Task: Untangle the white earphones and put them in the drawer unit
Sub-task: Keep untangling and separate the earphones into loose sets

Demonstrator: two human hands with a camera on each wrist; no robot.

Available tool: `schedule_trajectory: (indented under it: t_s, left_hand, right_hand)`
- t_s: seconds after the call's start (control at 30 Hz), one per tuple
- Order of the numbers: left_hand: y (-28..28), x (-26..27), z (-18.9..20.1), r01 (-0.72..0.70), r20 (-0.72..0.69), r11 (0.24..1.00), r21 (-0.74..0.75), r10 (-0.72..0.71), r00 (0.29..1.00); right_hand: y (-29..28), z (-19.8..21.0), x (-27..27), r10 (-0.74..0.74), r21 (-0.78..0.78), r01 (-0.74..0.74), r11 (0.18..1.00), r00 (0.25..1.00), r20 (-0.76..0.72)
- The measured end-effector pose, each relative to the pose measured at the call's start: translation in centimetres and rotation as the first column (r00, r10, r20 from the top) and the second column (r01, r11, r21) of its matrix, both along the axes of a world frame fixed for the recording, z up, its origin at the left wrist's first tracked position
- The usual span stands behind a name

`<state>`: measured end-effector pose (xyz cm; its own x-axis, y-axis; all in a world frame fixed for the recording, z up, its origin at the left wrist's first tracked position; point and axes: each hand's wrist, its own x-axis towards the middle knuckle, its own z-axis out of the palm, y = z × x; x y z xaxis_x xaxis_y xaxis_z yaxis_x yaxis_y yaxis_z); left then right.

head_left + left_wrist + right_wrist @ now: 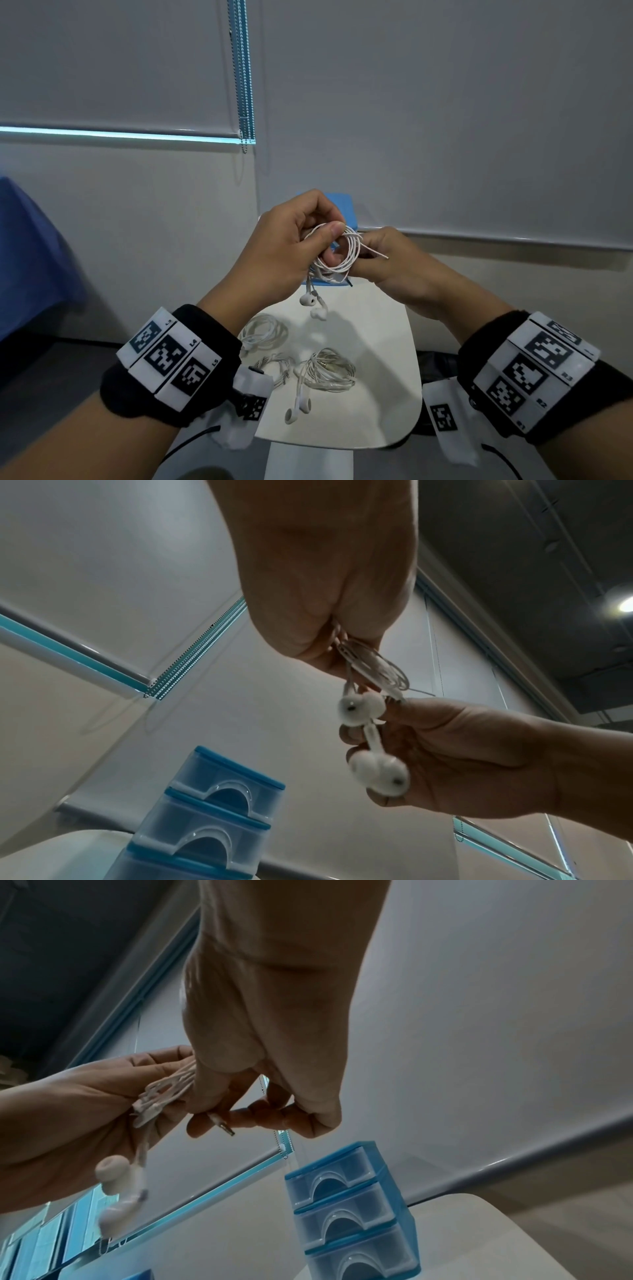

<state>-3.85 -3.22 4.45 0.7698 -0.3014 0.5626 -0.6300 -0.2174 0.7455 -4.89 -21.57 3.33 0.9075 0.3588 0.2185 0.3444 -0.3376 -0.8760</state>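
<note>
White earphones (337,251) are wound into a small coil that I hold above the table. My left hand (301,236) grips the coil, thumb across its top, with the two earbuds (313,305) (363,710) (116,1185) dangling below. My right hand (373,253) pinches the cable's plug end (222,1125), which pokes out past the fingers. The blue drawer unit (344,205) (212,815) (349,1207) stands behind my hands, mostly hidden in the head view; its three drawers appear pushed in.
A white table (383,359) lies under my hands. Several other coiled white earphones lie on it: one at the left (265,332), one in the middle (329,373), a thin tangle (274,368) between. Roller blinds and a bead chain (243,85) hang behind.
</note>
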Motion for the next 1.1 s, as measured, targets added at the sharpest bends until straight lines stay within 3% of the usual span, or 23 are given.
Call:
schedule_trajectory:
  t_s: [0.2, 0.37, 0.5, 0.67, 0.77, 0.87, 0.97, 1.03, 1.1]
  left_hand:
    - [-0.1, 0.3, 0.0, -0.026, 0.012, 1.0, 0.008, 0.026, 1.0]
    - [-0.3, 0.4, 0.0, -0.045, 0.067, 0.999, -0.025, 0.047, 0.997]
    - [-0.4, 0.5, 0.1, -0.065, 0.135, 0.997, -0.036, 0.069, 0.988]
    - [-0.3, 0.6, 0.0, -0.111, 0.202, 0.992, -0.057, 0.12, 0.972]
    - [-0.3, 0.5, 0.1, -0.152, 0.255, 0.987, -0.054, 0.161, 0.953]
    - [-0.3, 0.5, 0.1, -0.183, 0.305, 0.982, -0.042, 0.187, 0.934]
    - [-0.4, 0.6, -0.1, -0.2, 0.352, 0.979, -0.024, 0.196, 0.915]
    - [-0.5, 0.6, -0.1, -0.217, 0.376, 0.976, -0.007, 0.204, 0.904]
    - [-0.5, 0.7, -0.2, -0.233, 0.374, 0.973, -0.01, 0.219, 0.901]
  right_hand:
    - [-1.0, 0.4, 0.5, -0.123, 0.179, 0.125, 0.976, 0.992, -0.018]
    - [-1.0, 1.2, 0.7, -0.168, 0.439, 0.25, 0.863, 0.962, -0.216]
    - [-0.4, 1.6, 0.6, -0.143, 0.537, 0.307, 0.786, 0.935, -0.326]
    - [0.5, 1.9, 0.2, -0.1, 0.546, 0.322, 0.774, 0.912, -0.397]
    - [0.6, 2.3, -0.3, -0.011, 0.551, 0.264, 0.792, 0.908, -0.418]
    - [0.4, 3.1, -0.8, 0.141, 0.629, 0.215, 0.747, 0.873, -0.466]
    - [1.0, 3.8, -1.2, 0.106, 0.548, 0.192, 0.814, 0.879, -0.466]
    - [1.5, 3.9, -1.0, -0.081, 0.377, 0.233, 0.897, 0.922, -0.378]
    - [1.6, 4.0, -0.8, -0.216, 0.264, 0.28, 0.923, 0.945, -0.247]
